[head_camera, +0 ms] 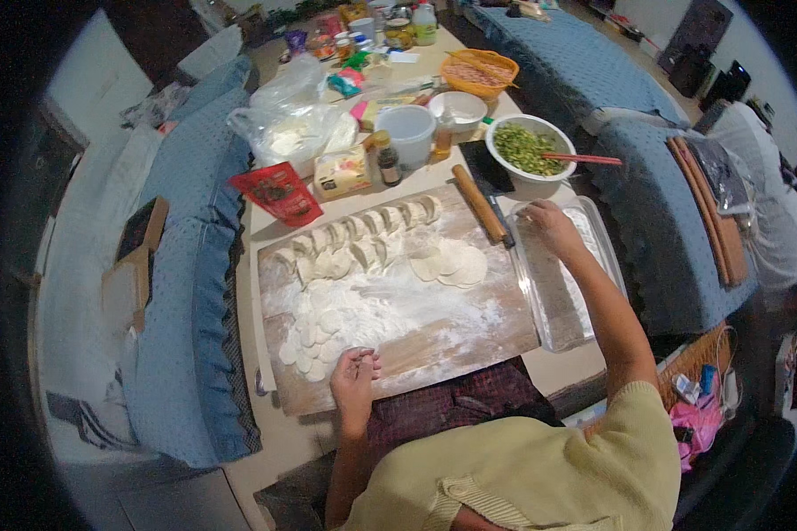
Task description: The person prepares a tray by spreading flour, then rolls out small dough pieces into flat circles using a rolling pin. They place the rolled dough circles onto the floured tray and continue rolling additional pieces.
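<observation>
My left hand rests at the near edge of a floured wooden board, palm up with its fingers curled; I cannot tell if it holds anything. My right hand is over the far left part of a clear rectangular tray with flour in it, its fingertips pointing down and partly hidden. Folded dumplings line the board's far side. Flat dough wrappers overlap right of its middle, and small dough discs lie in a heap at its left. A wooden rolling pin lies at its far right corner.
Beyond the board stand a red pouch, a dark bottle, a plastic tub and a white bowl of chopped green filling with red chopsticks. Farther back is an orange basket. Blue-covered sofas flank the table.
</observation>
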A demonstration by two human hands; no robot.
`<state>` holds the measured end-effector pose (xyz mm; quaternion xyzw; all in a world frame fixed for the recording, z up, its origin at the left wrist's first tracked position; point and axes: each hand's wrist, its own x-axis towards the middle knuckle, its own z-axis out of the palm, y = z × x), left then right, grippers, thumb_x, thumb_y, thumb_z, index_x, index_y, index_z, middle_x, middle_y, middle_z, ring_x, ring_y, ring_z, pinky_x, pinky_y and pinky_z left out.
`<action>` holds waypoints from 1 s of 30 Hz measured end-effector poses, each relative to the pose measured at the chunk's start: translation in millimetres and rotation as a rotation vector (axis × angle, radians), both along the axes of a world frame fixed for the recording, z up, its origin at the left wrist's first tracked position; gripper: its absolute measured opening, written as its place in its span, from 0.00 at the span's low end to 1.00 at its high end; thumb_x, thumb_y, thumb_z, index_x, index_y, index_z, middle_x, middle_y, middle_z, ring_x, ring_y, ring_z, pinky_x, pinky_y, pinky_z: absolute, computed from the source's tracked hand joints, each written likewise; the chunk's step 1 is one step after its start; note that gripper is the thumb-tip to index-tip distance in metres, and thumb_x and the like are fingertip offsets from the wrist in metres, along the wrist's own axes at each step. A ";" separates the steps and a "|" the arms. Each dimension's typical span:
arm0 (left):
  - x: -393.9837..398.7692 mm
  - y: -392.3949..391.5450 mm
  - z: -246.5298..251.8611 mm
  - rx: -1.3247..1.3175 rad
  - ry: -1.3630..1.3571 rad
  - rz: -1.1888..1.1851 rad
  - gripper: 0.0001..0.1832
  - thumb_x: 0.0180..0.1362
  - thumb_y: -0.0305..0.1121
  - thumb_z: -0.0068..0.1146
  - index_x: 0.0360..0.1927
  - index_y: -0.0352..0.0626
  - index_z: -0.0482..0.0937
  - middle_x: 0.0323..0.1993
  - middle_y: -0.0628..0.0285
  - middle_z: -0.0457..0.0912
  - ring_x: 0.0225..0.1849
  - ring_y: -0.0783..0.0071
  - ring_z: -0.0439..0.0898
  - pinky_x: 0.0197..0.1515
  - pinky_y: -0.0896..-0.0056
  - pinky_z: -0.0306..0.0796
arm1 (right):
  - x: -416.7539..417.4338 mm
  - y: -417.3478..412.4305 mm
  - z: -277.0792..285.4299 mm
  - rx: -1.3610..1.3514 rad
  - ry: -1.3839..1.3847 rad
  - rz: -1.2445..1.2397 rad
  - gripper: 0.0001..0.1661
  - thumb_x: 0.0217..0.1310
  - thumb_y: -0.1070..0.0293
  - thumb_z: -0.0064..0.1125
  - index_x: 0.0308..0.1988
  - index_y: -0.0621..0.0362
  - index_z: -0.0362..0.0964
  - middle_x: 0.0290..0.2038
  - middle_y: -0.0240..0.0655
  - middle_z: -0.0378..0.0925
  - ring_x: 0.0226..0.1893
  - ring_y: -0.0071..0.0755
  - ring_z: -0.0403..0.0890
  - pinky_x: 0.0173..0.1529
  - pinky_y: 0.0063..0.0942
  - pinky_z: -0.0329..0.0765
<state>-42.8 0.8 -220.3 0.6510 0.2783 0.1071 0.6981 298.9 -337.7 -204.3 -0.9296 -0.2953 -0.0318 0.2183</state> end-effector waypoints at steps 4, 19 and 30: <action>-2.8 1.0 -4.9 -0.028 -0.050 0.012 0.06 0.66 0.24 0.53 0.44 0.34 0.77 0.38 0.58 0.83 0.36 0.77 0.81 0.37 0.77 0.75 | -2.5 4.1 1.0 -0.119 -0.110 0.053 0.20 0.50 0.73 0.62 0.47 0.58 0.77 0.47 0.44 0.77 0.52 0.53 0.76 0.54 0.42 0.76; -6.1 0.2 -3.7 -0.027 -0.108 0.061 0.07 0.66 0.23 0.52 0.44 0.32 0.76 0.37 0.57 0.83 0.35 0.75 0.81 0.35 0.76 0.75 | -4.7 214.0 7.3 -0.135 0.150 -0.197 0.19 0.57 0.67 0.56 0.48 0.63 0.74 0.50 0.50 0.76 0.52 0.54 0.78 0.53 0.50 0.78; -2.2 -3.3 -2.8 0.043 -0.096 0.058 0.06 0.64 0.22 0.53 0.43 0.33 0.76 0.36 0.56 0.82 0.33 0.75 0.81 0.32 0.77 0.75 | 10.3 78.1 33.5 0.363 0.271 -0.046 0.17 0.54 0.67 0.68 0.45 0.57 0.80 0.40 0.39 0.80 0.40 0.37 0.80 0.47 0.33 0.77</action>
